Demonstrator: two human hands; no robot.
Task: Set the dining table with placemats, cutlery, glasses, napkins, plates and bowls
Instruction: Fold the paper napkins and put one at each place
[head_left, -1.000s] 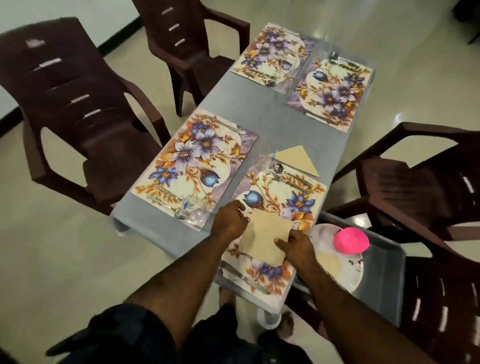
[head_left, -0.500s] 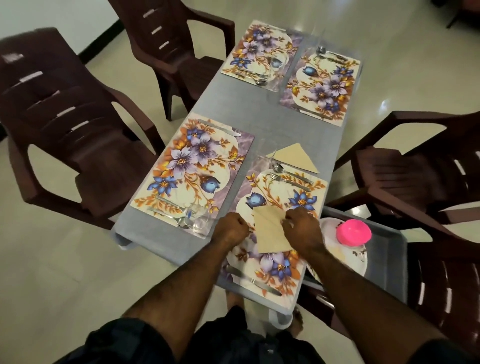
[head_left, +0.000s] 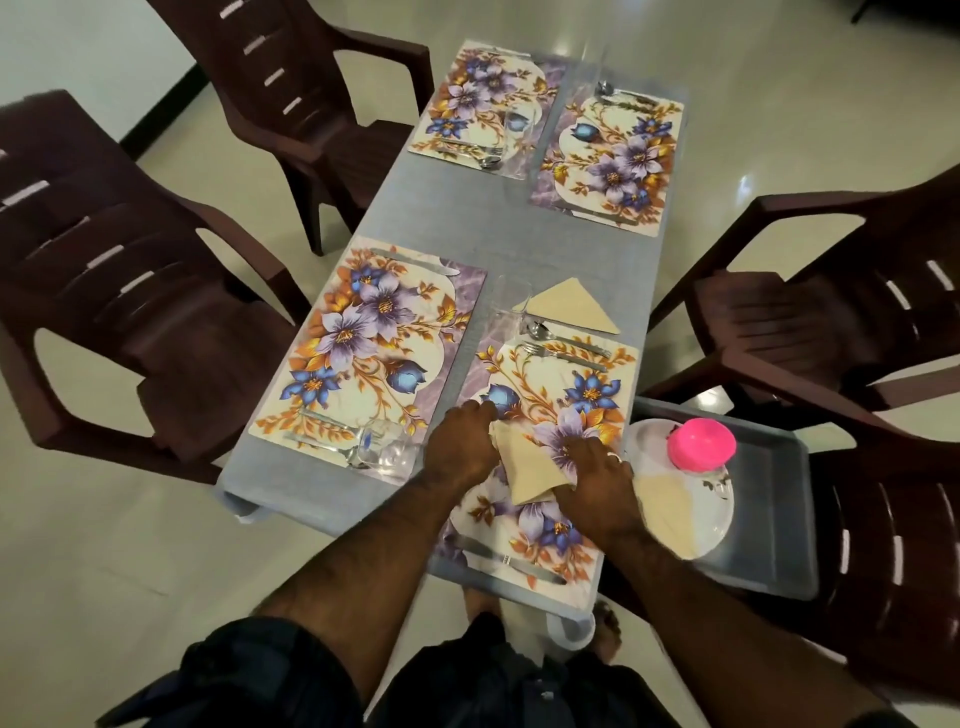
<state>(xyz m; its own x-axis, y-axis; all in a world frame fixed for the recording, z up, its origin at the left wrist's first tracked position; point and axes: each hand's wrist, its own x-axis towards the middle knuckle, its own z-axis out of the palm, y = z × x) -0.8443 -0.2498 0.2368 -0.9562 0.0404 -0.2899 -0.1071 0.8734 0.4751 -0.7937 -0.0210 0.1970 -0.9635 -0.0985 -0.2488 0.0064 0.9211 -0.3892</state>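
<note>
A beige napkin (head_left: 527, 462) lies half folded on the near right floral placemat (head_left: 566, 374). My left hand (head_left: 462, 447) holds its left edge and my right hand (head_left: 595, 478) presses on its right side, both over the mat. A finished triangular napkin (head_left: 569, 312) lies beyond that mat next to a glass (head_left: 509, 304), with a spoon and fork (head_left: 566, 345) just below it. A knife (head_left: 506, 561) lies on the mat's near edge. The near left placemat (head_left: 363, 348) carries cutlery and a glass (head_left: 387, 441).
A grey tray (head_left: 769, 545) on the right chair holds a white plate (head_left: 711, 519), a pink bowl (head_left: 701, 446) and another beige napkin (head_left: 662, 512). Two more set placemats (head_left: 608, 161) lie at the table's far end. Dark brown plastic chairs (head_left: 130, 291) surround the grey table (head_left: 457, 218).
The napkin has gone from a flat sheet to a narrower folded shape. My right hand swept up over it and now presses its right side; my left hand stayed at its left edge.
</note>
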